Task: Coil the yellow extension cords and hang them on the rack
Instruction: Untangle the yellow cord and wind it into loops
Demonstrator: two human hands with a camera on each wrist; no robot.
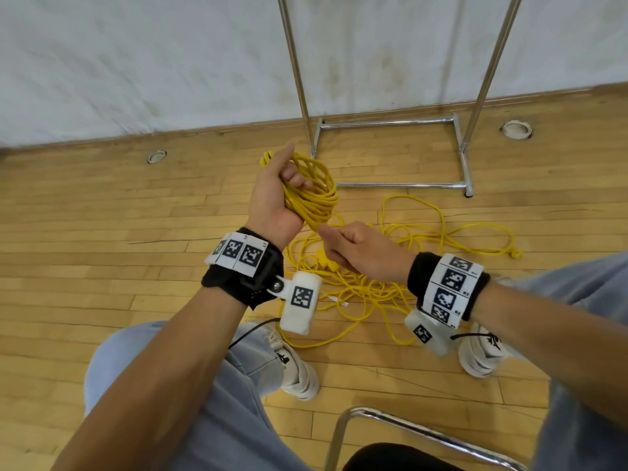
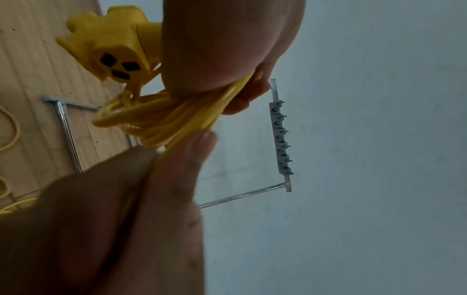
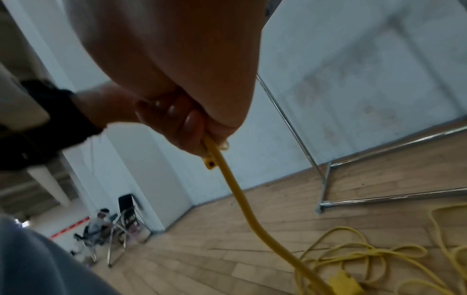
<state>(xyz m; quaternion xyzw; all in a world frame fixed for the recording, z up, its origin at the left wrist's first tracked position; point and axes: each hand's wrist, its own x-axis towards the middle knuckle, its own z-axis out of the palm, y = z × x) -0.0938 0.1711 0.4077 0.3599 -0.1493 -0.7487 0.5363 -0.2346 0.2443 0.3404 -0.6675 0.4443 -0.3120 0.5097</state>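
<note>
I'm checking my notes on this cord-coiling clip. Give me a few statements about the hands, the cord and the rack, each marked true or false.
1. The left hand grips a coiled bundle of yellow cord. True.
2. The right hand is empty. False: it grips a strand of yellow cord.
3. A coil already hangs on the rack. False: none hangs on the parts in view.
4. Loose yellow cord lies on the wooden floor. True.
</note>
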